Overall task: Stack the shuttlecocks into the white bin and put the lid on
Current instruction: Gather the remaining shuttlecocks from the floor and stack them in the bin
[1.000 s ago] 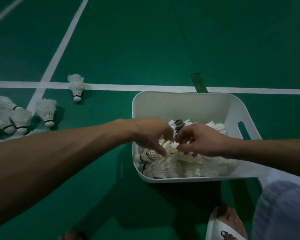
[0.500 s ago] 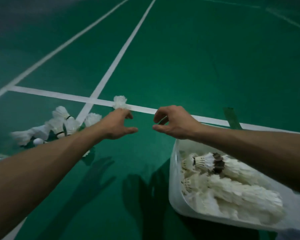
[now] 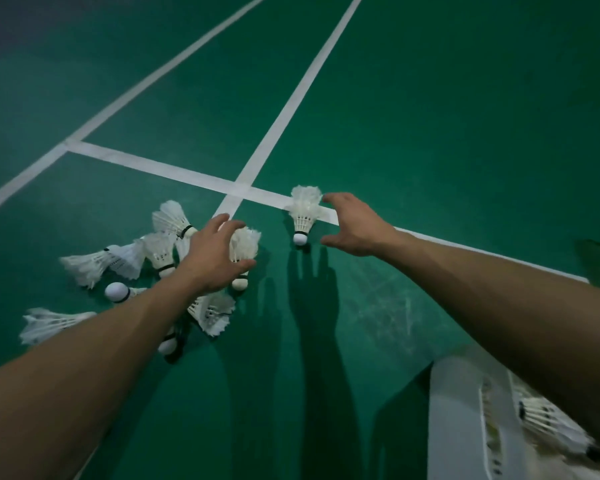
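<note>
The left hand (image 3: pixel 215 258) hovered with fingers spread, gripping nothing, and the right hand (image 3: pixel 355 225) was likewise spread and empty; the two were apart. Beneath them lay the green court floor (image 3: pixel 465 133), crossed by painted white lines (image 3: pixel 278 109). The white plastic bin (image 3: pixel 458 410) sat near right, holding stacked white feathered shuttlecocks (image 3: pixel 537 414). A scattered cluster of loose shuttlecocks (image 3: pixel 160 251) lay at left, under and around the left hand. One upright shuttlecock (image 3: pixel 303 213) stood cork-down on a line, just left of the right hand's fingers.
</note>
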{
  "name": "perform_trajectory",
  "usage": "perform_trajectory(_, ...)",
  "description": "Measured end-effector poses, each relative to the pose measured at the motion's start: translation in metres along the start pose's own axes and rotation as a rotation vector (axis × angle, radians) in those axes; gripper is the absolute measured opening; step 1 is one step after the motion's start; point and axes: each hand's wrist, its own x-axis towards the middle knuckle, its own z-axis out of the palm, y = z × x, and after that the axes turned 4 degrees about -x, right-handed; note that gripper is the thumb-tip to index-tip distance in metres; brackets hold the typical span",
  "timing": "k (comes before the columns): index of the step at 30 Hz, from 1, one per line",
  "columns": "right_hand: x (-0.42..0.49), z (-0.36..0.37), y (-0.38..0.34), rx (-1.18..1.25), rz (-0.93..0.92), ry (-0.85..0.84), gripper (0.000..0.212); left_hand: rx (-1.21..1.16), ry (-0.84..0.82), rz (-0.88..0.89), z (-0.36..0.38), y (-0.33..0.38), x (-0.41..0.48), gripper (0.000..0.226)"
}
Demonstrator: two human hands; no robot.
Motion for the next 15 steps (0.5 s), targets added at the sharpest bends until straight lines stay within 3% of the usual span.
perform_trajectory(4,0.043,0.013,0.004,-0.038,-0.029,0.010,0.097,-0.032,-0.160,0.089,0.006,-0.004,0.018,0.083)
perform_trajectory(9,0.076,0.023,0.006,-0.076,-0.047,-0.048,0.106,-0.030,-0.181,0.080,0.011,-0.008,0.014,0.078)
perform_trajectory(12,0.079,0.034,0.007,-0.054,-0.058,-0.095,0.103,-0.120,-0.193,0.046,0.011,-0.007,0.003,0.076)
perform_trajectory(15,0.070,0.040,0.007,0.020,0.024,-0.005,0.086,-0.197,-0.143,0.006,0.015,-0.006,-0.005,0.072)
